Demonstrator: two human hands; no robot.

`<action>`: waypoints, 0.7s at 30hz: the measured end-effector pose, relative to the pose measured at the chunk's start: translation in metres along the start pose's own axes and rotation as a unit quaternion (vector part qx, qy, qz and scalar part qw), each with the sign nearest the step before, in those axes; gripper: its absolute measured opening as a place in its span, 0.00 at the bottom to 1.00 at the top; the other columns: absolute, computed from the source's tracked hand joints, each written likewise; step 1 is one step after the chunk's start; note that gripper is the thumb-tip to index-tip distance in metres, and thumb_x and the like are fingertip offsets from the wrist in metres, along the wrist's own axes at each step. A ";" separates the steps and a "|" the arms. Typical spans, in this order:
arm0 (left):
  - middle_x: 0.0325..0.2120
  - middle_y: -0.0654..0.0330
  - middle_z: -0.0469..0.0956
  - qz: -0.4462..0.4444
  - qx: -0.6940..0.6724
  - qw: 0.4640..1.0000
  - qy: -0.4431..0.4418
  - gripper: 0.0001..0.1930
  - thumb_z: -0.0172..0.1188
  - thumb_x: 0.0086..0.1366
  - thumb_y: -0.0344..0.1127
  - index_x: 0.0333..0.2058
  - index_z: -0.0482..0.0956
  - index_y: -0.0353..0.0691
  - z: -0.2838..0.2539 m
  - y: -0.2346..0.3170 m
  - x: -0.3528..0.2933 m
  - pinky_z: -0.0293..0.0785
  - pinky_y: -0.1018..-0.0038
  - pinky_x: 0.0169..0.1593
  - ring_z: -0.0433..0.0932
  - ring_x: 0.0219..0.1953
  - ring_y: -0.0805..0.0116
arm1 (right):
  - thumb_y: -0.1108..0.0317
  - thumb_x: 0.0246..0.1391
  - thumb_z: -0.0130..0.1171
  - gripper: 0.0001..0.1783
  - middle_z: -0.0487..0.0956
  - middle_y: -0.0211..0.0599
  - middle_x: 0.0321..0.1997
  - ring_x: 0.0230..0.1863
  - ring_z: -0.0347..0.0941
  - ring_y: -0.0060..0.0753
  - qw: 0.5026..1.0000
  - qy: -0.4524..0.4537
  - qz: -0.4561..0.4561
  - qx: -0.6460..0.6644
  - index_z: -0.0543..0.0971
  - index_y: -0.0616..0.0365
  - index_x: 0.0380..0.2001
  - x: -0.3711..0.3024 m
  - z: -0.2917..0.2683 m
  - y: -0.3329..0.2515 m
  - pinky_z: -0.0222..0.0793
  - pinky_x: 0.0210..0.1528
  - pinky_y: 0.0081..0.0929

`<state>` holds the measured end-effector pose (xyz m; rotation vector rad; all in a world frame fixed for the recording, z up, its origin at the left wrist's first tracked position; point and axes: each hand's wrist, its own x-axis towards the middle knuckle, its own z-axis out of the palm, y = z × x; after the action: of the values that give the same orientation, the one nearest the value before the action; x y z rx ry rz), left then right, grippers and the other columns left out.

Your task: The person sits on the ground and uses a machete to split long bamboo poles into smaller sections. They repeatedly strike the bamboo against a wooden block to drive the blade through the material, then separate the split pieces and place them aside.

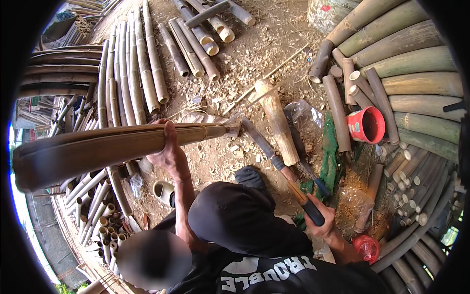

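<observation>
My left hand point(169, 154) is wrapped round a long bamboo pole point(93, 158) with a split along its length. The pole's thick end is near me at the left. Its thin end points right, over the wood chips, near the blade's tip. My right hand point(324, 220) grips the black-ended handle of a long machete point(259, 139). The dark blade slants up and left, with its tip just right of the pole's thin end. Whether blade and pole touch, I cannot tell. A pale wooden log point(275, 122) lies right of the blade.
Wood chips point(235, 73) cover the ground. Long bamboo poles point(128, 73) lie at the left, and short cut lengths point(193, 49) at the far middle. At the right are a red bucket point(366, 125), thick bamboo stems point(421, 78), a green net point(333, 147) and a second dark-handled tool point(320, 185).
</observation>
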<state>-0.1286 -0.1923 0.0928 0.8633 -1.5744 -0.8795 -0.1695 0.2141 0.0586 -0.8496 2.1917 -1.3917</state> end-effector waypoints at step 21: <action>0.37 0.51 0.79 0.003 -0.019 0.999 0.032 0.14 0.64 0.60 0.31 0.41 0.75 0.29 0.007 -0.002 -0.012 0.74 0.68 0.49 0.78 0.40 0.63 | 0.74 0.37 0.60 0.36 0.83 0.51 0.42 0.35 0.83 0.46 0.994 -0.092 -0.065 0.008 0.73 0.65 0.57 0.038 0.049 0.077 0.79 0.39 0.35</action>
<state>-0.1330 -0.1817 0.0841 0.8505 -1.4995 -0.8663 -0.1875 0.1804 -0.0329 -1.0866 2.0141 -1.3295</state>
